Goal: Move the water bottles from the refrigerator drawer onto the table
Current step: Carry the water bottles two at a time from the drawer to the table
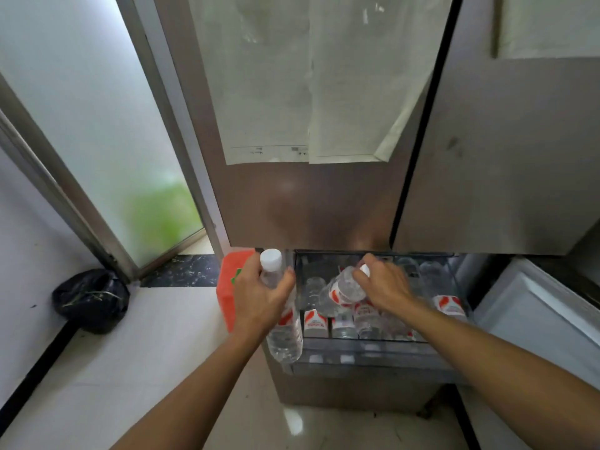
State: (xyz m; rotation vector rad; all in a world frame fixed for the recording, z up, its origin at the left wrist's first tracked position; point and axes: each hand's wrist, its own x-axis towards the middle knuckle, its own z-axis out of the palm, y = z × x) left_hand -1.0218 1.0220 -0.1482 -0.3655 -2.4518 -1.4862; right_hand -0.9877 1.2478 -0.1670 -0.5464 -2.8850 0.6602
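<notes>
The refrigerator drawer (367, 358) is pulled out below the closed doors, with several clear water bottles (344, 323) with red-and-white labels lying in it. My left hand (259, 297) grips one upright bottle (284, 336) with a white cap, just left of the drawer. Over the drawer, my right hand (386, 284) holds a second bottle (341, 289) by its cap end, tilted above the others. No table is in view.
An orange-red box (227, 287) stands on the floor left of the fridge. A black bag (91, 300) lies in the corner by the frosted glass door (97, 125). A white open compartment door (535, 319) is at the right. Papers (308, 76) hang on the fridge door.
</notes>
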